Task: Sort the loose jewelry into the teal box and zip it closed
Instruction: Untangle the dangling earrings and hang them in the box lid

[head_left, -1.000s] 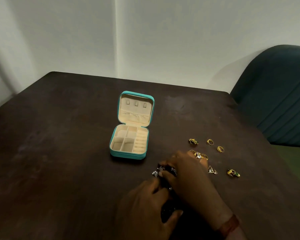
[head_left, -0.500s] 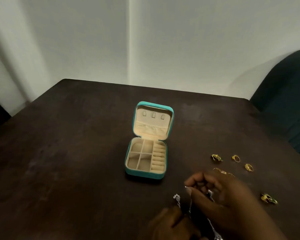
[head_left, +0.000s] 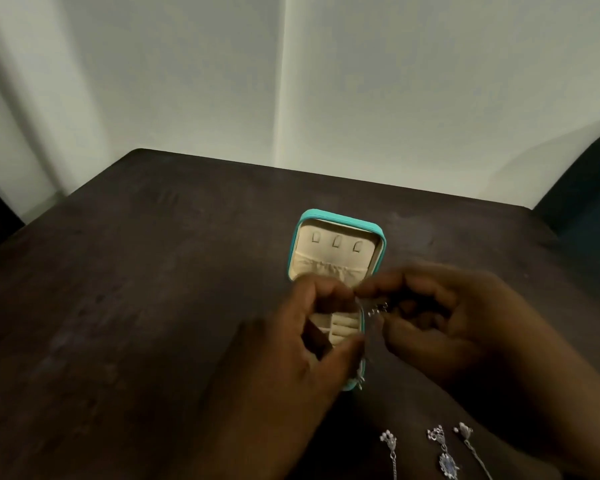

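The teal box (head_left: 340,221) stands open on the dark table (head_left: 136,289), its cream lid upright and its tray partly hidden behind my hands. Both hands are raised just in front of the box. My left hand (head_left: 305,348) and my right hand (head_left: 440,320) pinch a thin silver necklace (head_left: 373,311) between them, and its chain hangs down over the box's right edge. Three silver pendant pieces (head_left: 442,452) lie on the table near the bottom edge, below my right wrist.
A dark teal chair (head_left: 589,188) stands off the table's far right corner. A pale wall runs behind the table's back edge. The gold rings seen before are outside the view.
Both hands have lifted from the table's front with the silver necklace and now hold it in front of the box. The camera has swung left, so the gold rings left the view.
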